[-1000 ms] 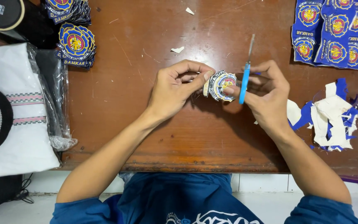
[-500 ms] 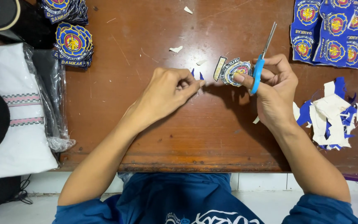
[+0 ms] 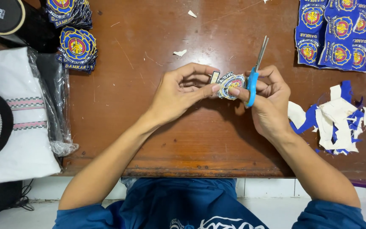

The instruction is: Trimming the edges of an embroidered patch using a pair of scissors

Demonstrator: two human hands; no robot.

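Embroidered patch [image 3: 230, 82] at frame centre is pinched between left hand [image 3: 178, 94] fingertips and right hand [image 3: 270, 99], whose fingers also grip blue-handled scissors [image 3: 254, 72].

Two hands [image 3: 178, 95] [image 3: 270, 104], one scissors [image 3: 254, 72], one held patch [image 3: 230, 80].

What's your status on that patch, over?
Left hand pinching round patch above the wooden table. Right hand holds blue-handled scissors, blades up, off the patch. Nothing in the way.
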